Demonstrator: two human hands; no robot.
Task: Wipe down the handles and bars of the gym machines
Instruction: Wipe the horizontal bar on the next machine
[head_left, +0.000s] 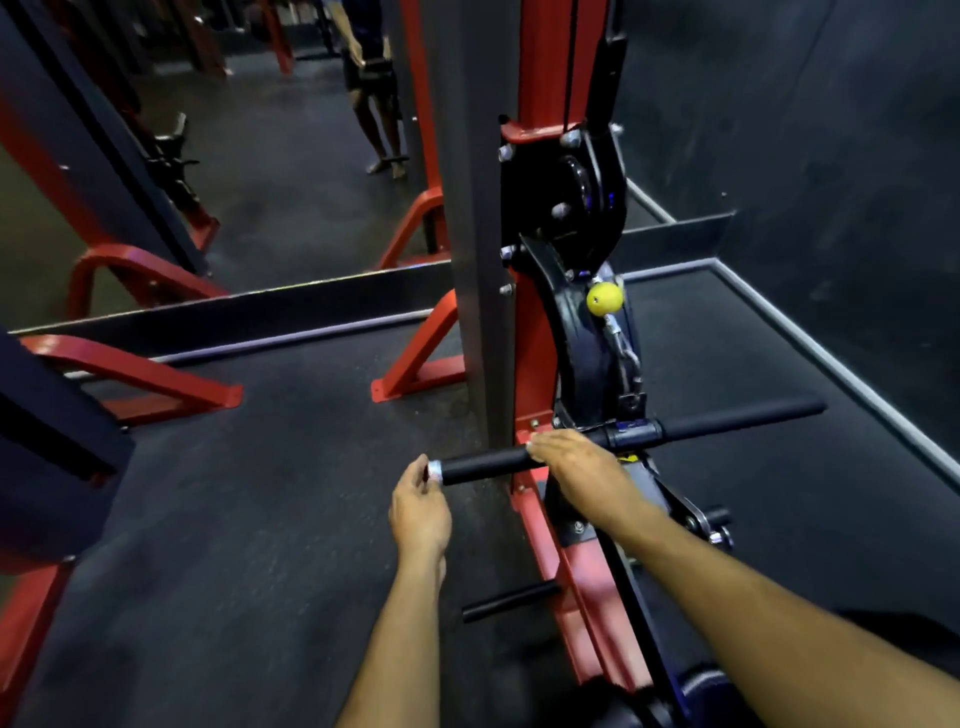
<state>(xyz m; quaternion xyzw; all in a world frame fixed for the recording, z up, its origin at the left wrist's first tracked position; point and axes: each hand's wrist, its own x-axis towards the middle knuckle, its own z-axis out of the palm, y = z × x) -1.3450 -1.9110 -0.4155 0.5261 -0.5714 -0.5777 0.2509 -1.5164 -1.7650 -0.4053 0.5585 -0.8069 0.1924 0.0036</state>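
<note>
A black straight cable bar (485, 465) hangs level in front of a red and black cable machine (530, 291), clipped by a carabiner under a yellow stopper ball (604, 299). My left hand (420, 506) pinches the bar's silver left end cap (434, 472). Over the bar, just left of its centre swivel, lies my right hand (569, 462), fingers curled around the black grip. No cloth shows in either hand. The bar's right half (737, 422) sticks out free.
A mirror (260, 156) behind the machine reflects red frames and a standing person. A short black peg (511, 600) juts from the red base rail near the floor. A dark wall (831, 182) stands to the right, and dark rubber flooring (249, 519) spreads to the left.
</note>
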